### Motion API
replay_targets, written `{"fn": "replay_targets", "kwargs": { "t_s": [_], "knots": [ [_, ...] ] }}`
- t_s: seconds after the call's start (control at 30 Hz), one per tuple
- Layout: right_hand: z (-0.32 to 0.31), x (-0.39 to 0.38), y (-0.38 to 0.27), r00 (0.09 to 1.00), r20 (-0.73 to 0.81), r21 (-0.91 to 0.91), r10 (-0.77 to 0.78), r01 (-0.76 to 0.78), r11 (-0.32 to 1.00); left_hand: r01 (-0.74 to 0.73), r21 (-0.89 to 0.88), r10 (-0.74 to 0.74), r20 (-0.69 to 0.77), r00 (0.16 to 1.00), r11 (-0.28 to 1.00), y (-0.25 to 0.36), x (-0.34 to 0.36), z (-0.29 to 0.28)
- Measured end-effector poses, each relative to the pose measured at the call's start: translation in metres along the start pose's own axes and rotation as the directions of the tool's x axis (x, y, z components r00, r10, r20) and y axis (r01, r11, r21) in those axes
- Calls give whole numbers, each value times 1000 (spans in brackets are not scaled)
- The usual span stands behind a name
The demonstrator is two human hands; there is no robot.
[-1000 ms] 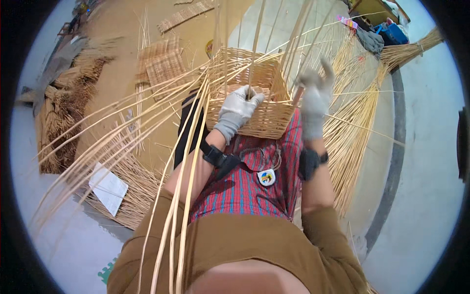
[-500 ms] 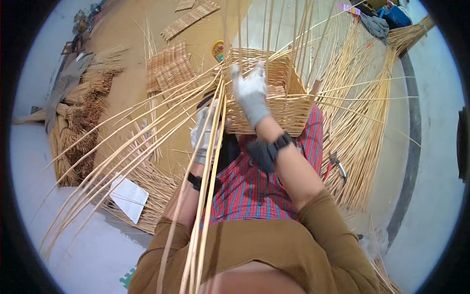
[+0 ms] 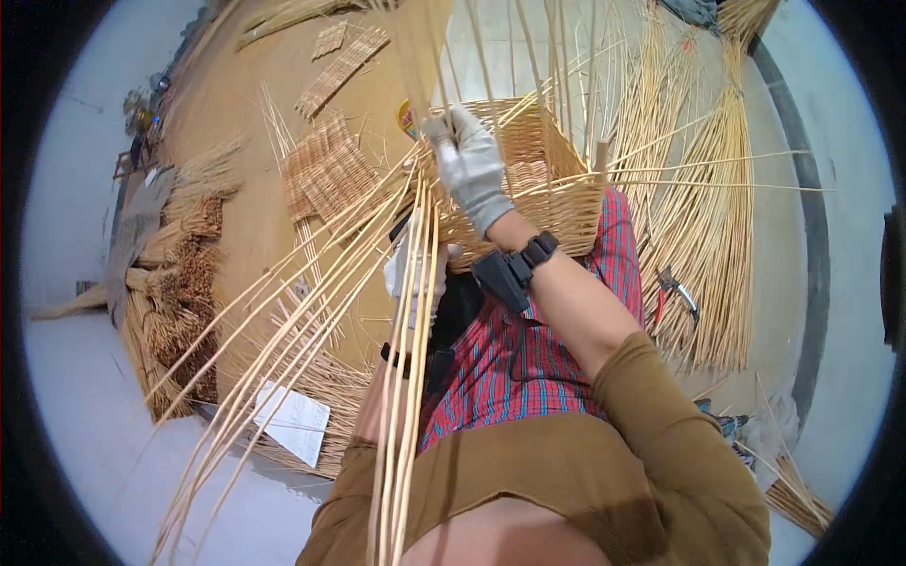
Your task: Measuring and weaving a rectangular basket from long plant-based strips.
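Note:
A partly woven rectangular wicker basket (image 3: 557,212) rests on my lap, with upright stakes (image 3: 557,66) rising from its walls. My right hand (image 3: 470,170), in a whitish-grey glove, is at the basket's far left corner. Its fingers are curled closed around an upright rod there. My left hand (image 3: 415,274), gloved too, is low beside the basket's near left side. Long pale rods (image 3: 411,377) cross in front of it and hide most of its fingers. More loose weaving rods (image 3: 274,311) fan out from that corner to the left and toward me.
Woven wicker panels (image 3: 330,165) lie on the brown floor sheet. Bundled rods (image 3: 179,283) are stacked at the left, and long loose rods (image 3: 703,255) spread at the right beside red-handled cutters (image 3: 672,297). A white paper sheet (image 3: 293,423) lies near left.
My right hand has moved slightly left to the corner, and its fingers have closed from a spread pose. The stakes at that corner are blurred and lean. The view has shifted.

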State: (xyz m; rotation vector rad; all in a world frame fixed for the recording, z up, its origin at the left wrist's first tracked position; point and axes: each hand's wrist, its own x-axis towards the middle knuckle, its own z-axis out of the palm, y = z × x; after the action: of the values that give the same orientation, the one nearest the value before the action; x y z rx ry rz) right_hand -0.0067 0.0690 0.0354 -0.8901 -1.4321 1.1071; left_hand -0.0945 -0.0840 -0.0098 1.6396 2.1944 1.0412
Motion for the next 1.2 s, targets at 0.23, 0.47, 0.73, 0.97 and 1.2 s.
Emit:
{"fn": "replay_targets", "kwargs": {
  "t_s": [0.23, 0.47, 0.73, 0.97, 1.2],
  "knots": [
    [-24, 33, -50, 936, 247, -273, 249, -179, 945, 49, 246, -73, 91, 993, 968, 10, 4, 13],
    [-29, -20, -72, 999, 13, 379, -51, 42, 924, -57, 179, 61, -18, 998, 982, -21, -1, 31],
    [-212, -111, 31, 987, -129, 515, 99, -19, 857, -139, 86, 145, -61, 988, 986, 1, 3, 23],
    [-199, -90, -6, 974, 135, 361, 183, -220, 906, 173, -534, -82, 189, 978, 828, 90, 13, 4],
    [-140, -47, -12, 997, -72, 18, 27, -26, 1000, 425, -518, -294, 319, 901, 742, 75, 45, 49]
  ]
}}
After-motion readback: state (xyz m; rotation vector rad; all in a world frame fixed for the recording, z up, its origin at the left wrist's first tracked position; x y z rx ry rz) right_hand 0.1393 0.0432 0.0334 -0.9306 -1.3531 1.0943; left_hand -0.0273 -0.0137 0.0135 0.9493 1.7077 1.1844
